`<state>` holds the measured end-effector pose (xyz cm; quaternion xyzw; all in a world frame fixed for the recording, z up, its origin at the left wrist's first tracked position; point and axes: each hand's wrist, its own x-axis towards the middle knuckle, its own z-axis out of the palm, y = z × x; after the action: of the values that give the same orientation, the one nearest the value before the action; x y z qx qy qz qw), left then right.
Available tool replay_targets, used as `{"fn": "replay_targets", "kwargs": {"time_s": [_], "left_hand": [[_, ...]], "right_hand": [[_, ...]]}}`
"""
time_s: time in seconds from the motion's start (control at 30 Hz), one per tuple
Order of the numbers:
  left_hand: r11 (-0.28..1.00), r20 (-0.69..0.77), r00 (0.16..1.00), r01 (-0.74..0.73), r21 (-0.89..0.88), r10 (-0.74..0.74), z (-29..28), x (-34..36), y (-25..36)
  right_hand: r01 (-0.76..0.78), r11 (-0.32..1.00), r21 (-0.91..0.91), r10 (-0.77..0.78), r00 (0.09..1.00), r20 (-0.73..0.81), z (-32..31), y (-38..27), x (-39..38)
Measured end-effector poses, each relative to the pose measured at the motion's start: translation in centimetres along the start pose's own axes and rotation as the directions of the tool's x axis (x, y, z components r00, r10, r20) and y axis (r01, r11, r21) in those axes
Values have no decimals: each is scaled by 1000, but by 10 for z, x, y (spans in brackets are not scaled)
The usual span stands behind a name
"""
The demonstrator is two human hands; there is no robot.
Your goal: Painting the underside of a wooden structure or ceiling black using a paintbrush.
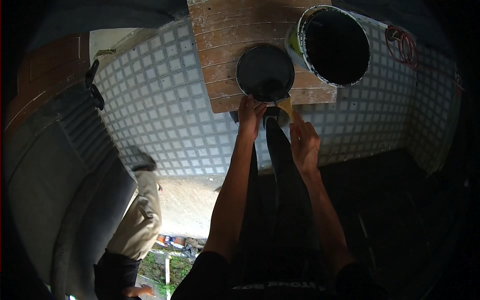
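A round, shallow container (265, 70) with a dark inside rests on the wooden table's near part. My left hand (249, 116) grips its near rim, fingers closed against the edge. In my right hand (305, 145) is a paintbrush with a flat yellowish handle (286, 108), pointing up and left. The brush's dark head lies over the container's near right rim, partly lost against the dark inside. Just right of the container stands a large white-rimmed bucket (303, 37), its inside black and its rim smeared dark.
The slatted wooden table (220, 37) has worn paint. Grey checkered tiles (170, 100) cover the floor. A coiled red cable (407, 52) lies at the far right. Another person in beige trousers (137, 220) is at the lower left, beside a dark sofa-like shape (90, 215).
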<state>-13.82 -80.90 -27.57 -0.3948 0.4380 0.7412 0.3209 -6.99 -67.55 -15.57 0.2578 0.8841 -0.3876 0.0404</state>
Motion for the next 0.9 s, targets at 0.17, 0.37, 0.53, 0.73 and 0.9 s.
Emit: {"fn": "replay_targets", "kwargs": {"time_s": [0.17, 0.37, 0.53, 0.73, 0.9], "left_hand": [[999, 0, 1000, -17, -33, 17, 3, 1, -3], [998, 25, 1000, -6, -59, 7, -7, 5, -6], [997, 57, 998, -1, -77, 5, -8, 7, -9], [997, 38, 999, 18, -75, -15, -7, 10, -11], [997, 58, 998, 29, -75, -25, -19, 11, -6]], "right_hand": [[16, 995, -98, -15, 1000, 6, 6, 16, -16], [-157, 986, 50, 155, 987, 37, -3, 10, -18], [-586, 623, 518, 502, 807, 309, -8, -2, -2], [-698, 231, 678, 633, 637, 440, 10, 13, -6], [-703, 151, 695, 614, 617, 492, 6, 2, -16]]}}
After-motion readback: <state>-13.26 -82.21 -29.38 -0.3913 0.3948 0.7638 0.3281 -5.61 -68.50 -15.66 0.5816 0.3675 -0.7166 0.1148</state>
